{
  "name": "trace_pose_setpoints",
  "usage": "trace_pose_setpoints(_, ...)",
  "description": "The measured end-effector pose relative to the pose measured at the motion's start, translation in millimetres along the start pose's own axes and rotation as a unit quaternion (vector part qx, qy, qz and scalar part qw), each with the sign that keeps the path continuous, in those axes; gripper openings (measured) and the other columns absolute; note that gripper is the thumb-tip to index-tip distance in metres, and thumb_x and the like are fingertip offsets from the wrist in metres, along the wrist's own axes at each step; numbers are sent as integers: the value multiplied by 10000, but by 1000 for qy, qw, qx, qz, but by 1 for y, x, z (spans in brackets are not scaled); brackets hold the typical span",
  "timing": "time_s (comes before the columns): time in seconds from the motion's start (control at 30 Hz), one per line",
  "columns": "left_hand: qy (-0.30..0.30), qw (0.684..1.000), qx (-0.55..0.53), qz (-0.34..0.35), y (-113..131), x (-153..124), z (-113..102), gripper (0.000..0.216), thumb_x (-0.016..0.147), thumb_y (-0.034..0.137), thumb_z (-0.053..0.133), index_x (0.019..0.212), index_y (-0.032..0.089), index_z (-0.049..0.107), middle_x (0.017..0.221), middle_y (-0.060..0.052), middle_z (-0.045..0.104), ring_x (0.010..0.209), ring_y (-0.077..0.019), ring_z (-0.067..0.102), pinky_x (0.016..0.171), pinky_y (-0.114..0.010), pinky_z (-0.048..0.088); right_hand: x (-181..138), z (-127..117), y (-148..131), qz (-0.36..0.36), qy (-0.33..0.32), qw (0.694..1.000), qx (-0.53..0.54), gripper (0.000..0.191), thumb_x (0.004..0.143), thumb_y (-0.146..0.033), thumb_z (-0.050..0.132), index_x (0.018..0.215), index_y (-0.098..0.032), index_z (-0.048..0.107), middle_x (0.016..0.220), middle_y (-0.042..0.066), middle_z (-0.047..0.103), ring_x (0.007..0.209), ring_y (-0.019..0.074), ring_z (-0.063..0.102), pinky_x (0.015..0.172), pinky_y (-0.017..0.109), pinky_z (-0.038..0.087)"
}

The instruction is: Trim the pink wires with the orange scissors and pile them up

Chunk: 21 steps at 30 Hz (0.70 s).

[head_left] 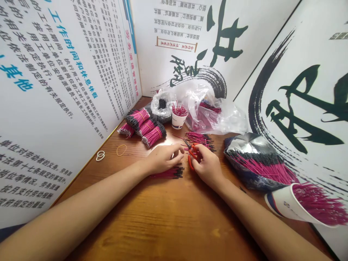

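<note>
My right hand (208, 165) is wrapped round a pair of small pliers (193, 151) with orange-red handles. Their dark, pointed jaws face up and left, towards loose magenta wires (199, 140) with black ends. My left hand (164, 158) is just left of the pliers, thumb and fingers curled together in a pinch. Whatever is between those fingertips is too small to make out. Under the left hand lies a row of magenta wires with black ends (171, 172), partly hidden by the palm.
Banded wire bundles (146, 127) are stacked at back left, beside a paper cup (179, 121) of wires and clear plastic bags (217, 117). On the right are an open bag of wires (252, 163) and a tipped cup (285, 204). Rubber bands (100, 156) lie left; printed panels (174, 36) enclose the table.
</note>
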<state>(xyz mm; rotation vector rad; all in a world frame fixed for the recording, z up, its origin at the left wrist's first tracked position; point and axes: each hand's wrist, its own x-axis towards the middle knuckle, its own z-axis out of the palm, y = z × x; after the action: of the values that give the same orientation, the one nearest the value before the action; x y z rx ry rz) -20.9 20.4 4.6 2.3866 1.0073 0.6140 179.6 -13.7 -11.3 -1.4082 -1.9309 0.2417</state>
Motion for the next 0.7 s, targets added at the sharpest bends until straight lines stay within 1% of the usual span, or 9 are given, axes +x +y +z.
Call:
trace_pose_setpoints(0.13, -9, 1000, 11, 13, 0, 0, 0, 269, 956, 397, 482, 1039, 199, 645, 805, -2, 697, 691, -140, 605, 637, -236, 387, -3, 0, -6, -52, 9, 998, 38, 64, 804, -207, 580, 867, -214, 570, 772, 21, 660, 615, 155, 566, 569, 246, 402)
trace_pose_setpoints(0.27, -19, 999, 12, 23, -6, 2, 4, 240, 944, 357, 517, 964, 187, 686, 885, -37, 733, 770, -165, 635, 687, -250, 416, -6, 1, -10, -96, 13, 994, 54, 42, 819, -199, 590, 855, -207, 571, 759, 21, 650, 608, 142, 548, 566, 233, 398)
trace_pose_setpoints(0.37, -19, 999, -24, 21, -9, 3, 6, 217, 929, 304, 532, 896, 166, 697, 876, -50, 737, 772, -167, 636, 700, -252, 427, -7, 2, -11, -95, 7, 994, 56, 29, 828, -213, 590, 852, -207, 574, 742, 17, 643, 595, 140, 536, 556, 231, 385)
trace_pose_setpoints(0.5, -15, 992, -119, 22, -9, 5, 5, 210, 914, 271, 515, 844, 154, 674, 800, -20, 695, 724, -140, 595, 678, -238, 415, -6, 1, -10, -71, -9, 997, 38, 42, 801, -213, 578, 841, -211, 565, 718, 11, 627, 584, 144, 520, 551, 239, 365)
trace_pose_setpoints(0.53, 1, 990, -143, 10, -8, 5, 4, 204, 904, 272, 516, 828, 150, 660, 771, -9, 669, 708, -133, 573, 666, -236, 407, -6, 1, -10, -60, -13, 998, 34, 45, 795, -209, 569, 839, -215, 560, 715, 8, 623, 584, 145, 517, 552, 240, 361)
trace_pose_setpoints(0.6, 59, 981, -186, -24, -8, 6, 1, 202, 880, 277, 516, 751, 146, 600, 684, 16, 582, 651, -114, 505, 623, -229, 377, -4, -1, -9, -29, -20, 999, 34, 36, 794, -212, 556, 826, -224, 544, 706, -2, 611, 579, 145, 508, 550, 243, 352)
trace_pose_setpoints(0.7, 144, 954, -253, -66, -8, 7, -3, 227, 844, 295, 514, 661, 168, 474, 585, 53, 438, 570, -91, 392, 563, -222, 327, -3, -1, -7, 16, -21, 998, 64, 34, 809, -231, 548, 806, -230, 514, 688, -19, 587, 564, 137, 486, 549, 243, 347)
